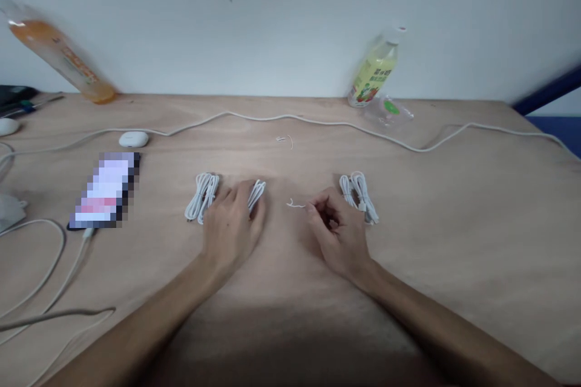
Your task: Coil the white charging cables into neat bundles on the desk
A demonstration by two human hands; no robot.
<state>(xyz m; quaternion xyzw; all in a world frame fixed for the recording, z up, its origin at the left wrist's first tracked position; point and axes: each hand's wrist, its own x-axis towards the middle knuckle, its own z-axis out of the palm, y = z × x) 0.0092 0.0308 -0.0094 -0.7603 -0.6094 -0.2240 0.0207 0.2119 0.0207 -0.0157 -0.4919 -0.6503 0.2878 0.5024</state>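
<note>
My left hand (232, 217) is closed around a folded white cable (256, 192), whose looped end sticks out between thumb and fingers. Just left of that hand lies a coiled white cable bundle (200, 198) on the table. My right hand (338, 227) pinches a short white twist tie (296, 205) between thumb and fingertip; its bent free end points left. Behind the right hand are more coiled white cables (361, 190), partly hidden by it. The two hands are apart, low over the tabletop.
Thin white scraps (285, 140) lie on the wooden table (290, 290). A long white cable (336, 124) runs across the back. At left are a phone (105, 190) with a charging cord, a white earbud case (134, 139) and an orange-drink bottle (68, 60). A yellow-green bottle (374, 72) stands back right.
</note>
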